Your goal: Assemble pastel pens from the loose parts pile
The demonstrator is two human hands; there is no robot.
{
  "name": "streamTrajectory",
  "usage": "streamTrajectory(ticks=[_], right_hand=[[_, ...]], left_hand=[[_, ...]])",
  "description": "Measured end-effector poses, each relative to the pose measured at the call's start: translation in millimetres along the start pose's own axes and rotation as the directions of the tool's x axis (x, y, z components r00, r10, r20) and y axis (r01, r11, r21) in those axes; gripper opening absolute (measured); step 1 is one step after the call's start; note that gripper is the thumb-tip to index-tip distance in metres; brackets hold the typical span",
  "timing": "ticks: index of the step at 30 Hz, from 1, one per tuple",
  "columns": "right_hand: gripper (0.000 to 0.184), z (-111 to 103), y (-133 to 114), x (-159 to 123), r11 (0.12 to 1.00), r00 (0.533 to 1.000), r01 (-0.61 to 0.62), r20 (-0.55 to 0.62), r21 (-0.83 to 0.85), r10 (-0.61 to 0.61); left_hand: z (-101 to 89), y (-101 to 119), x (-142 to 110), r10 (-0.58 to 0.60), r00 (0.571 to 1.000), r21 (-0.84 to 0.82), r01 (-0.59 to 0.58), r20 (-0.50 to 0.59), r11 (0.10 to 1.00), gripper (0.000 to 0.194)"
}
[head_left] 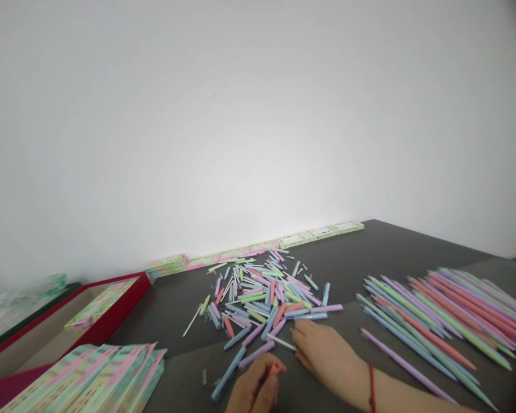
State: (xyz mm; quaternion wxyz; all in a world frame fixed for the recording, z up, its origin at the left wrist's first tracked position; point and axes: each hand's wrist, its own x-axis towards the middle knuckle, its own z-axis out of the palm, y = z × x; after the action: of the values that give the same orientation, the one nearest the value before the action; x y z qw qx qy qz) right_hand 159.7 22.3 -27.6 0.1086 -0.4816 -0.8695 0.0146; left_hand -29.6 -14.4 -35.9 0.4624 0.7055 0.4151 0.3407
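My left hand (255, 385) is closed low in the middle, with the round end of a coral pen part (276, 365) showing between thumb and finger; the rest of it is hidden in the hand. To its right, my right hand (322, 350) reaches in palm down, a red cord round its wrist. Its bent fingers close at the end of a thin white pen refill (282, 343). Beyond both hands spreads a loose pile of pastel pen parts (262, 295) with white refills among them. A blue pen barrel (229, 374) lies just left of my left hand.
Long pastel pens (447, 315) lie in rows at the right, with a purple pen (406, 364) nearest my right arm. Printed cartons (98, 376) and a red box (124, 298) stand at the left. Flat boxes (322, 232) line the wall along the dark table (327, 264).
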Motion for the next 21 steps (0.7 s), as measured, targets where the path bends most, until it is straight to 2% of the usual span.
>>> streamTrajectory(ticks=[2,4,6,9,12,17,21], right_hand=[[0.013,-1.3,-0.9,0.9,1.000,1.000,0.007,-0.029,-0.020,-0.008],[0.012,-11.0,2.8,0.1,0.999,0.997,-0.006,-0.082,0.033,0.009],[0.012,-28.2,8.5,-2.3,0.989,0.994,0.003,-0.110,0.149,0.014],[0.014,-58.7,12.3,-6.7,0.935,0.991,0.103,-0.115,0.340,-0.067],[0.015,-78.9,9.3,-9.6,0.886,0.986,0.154,-0.130,0.437,-0.107],[0.014,-89.5,10.5,-12.3,0.882,0.994,0.069,-0.109,0.466,-0.021],[0.013,-94.3,13.9,-14.0,0.871,0.995,0.067,-0.094,0.487,-0.024]], left_hand=[[-1.8,-0.9,0.3,0.000,1.000,-0.018,0.000,-0.014,1.000,0.038],[-4.3,-0.9,0.7,0.002,0.999,0.000,-0.002,-0.036,1.000,0.039],[-6.9,0.4,0.7,0.005,0.997,0.072,0.000,-0.077,0.997,0.039],[-9.7,3.1,-0.1,0.048,0.989,0.197,-0.020,-0.140,0.980,0.035],[-10.1,4.7,-1.4,0.083,0.985,0.265,-0.040,-0.152,0.963,0.032],[-8.9,4.6,-2.5,0.099,0.978,0.289,-0.042,-0.185,0.957,0.031],[-7.7,2.7,-2.0,0.109,0.978,0.324,-0.046,-0.180,0.945,0.032]])
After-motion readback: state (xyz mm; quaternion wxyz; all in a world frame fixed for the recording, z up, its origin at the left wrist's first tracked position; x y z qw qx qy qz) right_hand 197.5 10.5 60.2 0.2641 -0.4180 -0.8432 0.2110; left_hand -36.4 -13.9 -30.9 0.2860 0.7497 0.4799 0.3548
